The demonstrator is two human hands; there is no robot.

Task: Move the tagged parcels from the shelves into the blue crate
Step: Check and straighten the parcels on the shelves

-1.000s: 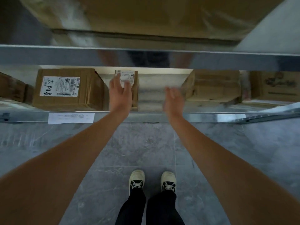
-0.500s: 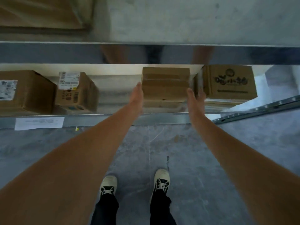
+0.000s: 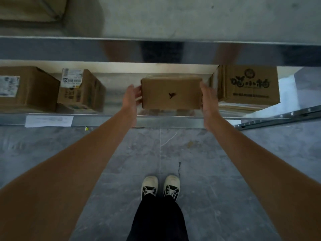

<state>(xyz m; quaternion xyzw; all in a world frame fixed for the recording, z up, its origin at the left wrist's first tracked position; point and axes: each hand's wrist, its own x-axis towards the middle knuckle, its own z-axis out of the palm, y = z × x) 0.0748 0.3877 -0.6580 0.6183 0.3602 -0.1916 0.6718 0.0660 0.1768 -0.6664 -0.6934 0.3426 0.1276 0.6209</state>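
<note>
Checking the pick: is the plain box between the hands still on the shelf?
Cannot tell: both hands grip the plain box at its ends, hiding whether it rests on the shelf.

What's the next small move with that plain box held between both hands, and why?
Probably draw the plain box straight back over the shelf edge. The left hand and right hand hold its two ends, and the printed carton sits close on its right, so sideways travel looks tight.
</note>
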